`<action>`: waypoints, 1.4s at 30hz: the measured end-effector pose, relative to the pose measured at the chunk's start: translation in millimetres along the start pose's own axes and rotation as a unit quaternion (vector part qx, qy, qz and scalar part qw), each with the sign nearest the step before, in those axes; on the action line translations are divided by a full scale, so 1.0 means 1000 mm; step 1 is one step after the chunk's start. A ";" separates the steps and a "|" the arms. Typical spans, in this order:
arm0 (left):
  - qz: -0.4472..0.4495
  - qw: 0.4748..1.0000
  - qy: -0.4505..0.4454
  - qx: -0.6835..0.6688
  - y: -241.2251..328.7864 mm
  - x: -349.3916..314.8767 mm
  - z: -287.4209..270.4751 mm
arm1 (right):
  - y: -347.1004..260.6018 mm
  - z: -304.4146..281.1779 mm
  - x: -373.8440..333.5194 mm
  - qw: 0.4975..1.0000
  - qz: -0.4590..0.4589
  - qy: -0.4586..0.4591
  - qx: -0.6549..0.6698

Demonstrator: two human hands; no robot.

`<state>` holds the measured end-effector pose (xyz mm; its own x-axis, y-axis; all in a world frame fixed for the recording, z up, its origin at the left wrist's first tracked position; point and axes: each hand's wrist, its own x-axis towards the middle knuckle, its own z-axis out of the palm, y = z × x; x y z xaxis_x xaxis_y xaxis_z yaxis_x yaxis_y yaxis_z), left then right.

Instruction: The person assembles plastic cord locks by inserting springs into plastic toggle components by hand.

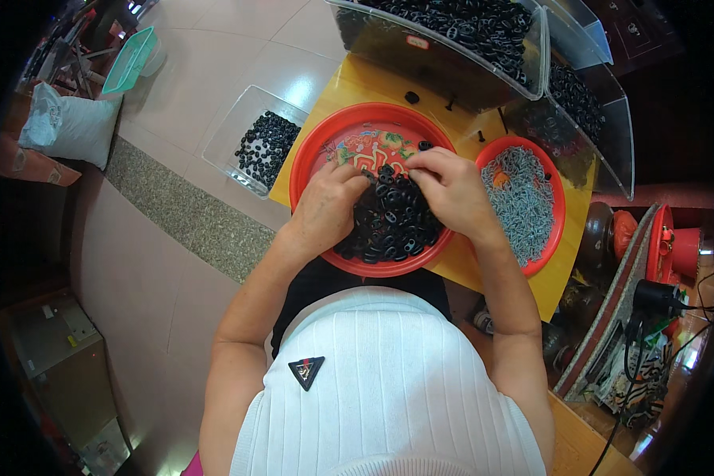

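Note:
Both my hands work over a round red tray (pixel 302 151) with a flowered, patterned bottom. A heap of small black plastic parts with holes (pixel 397 218) fills its near side. My left hand (pixel 329 202) is at the heap's left, its fingers closed in a pinch by a dark part; what is in them is hidden. Across from it, my right hand (pixel 452 190) pinches thumb and forefinger together above the heap's far right edge, on something too small to name. One black part (pixel 425 146) lies by the tray's far right rim, behind the right hand's fingers.
Right of the tray, a smaller red basin (pixel 562 202) holds many silvery screws (pixel 520 210). Large clear bins (pixel 444 59) of black parts stand behind on the yellow table (pixel 357 79). A clear box (pixel 214 147) with small black pieces sits at the left, below the table edge.

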<state>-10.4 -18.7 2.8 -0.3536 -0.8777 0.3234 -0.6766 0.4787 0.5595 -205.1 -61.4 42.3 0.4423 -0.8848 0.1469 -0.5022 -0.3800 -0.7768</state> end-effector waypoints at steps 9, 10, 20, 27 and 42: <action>0.007 0.997 0.041 -0.057 0.003 -0.014 -0.011 | 0.016 0.029 0.031 0.970 -0.039 -0.093 -0.222; 0.006 0.997 0.042 -0.056 0.001 -0.014 -0.012 | 0.017 0.030 0.031 0.970 -0.040 -0.094 -0.222; 0.005 0.991 0.127 0.044 -0.021 0.010 -0.015 | 0.014 0.026 0.025 0.973 -0.079 -0.126 -0.176; 0.020 0.990 0.042 0.135 -0.031 0.032 0.002 | 0.015 0.025 0.012 0.988 -0.078 -0.034 -0.126; -0.007 0.997 0.074 -0.014 -0.007 0.015 -0.008 | 0.020 0.023 0.003 0.983 0.043 0.023 0.177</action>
<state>-5.6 -35.4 9.5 -0.2430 -0.8728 0.4233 -0.6615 0.4682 0.5858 -196.7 -65.8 12.8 0.3716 -0.9239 0.0917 -0.2436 -0.1923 -0.9506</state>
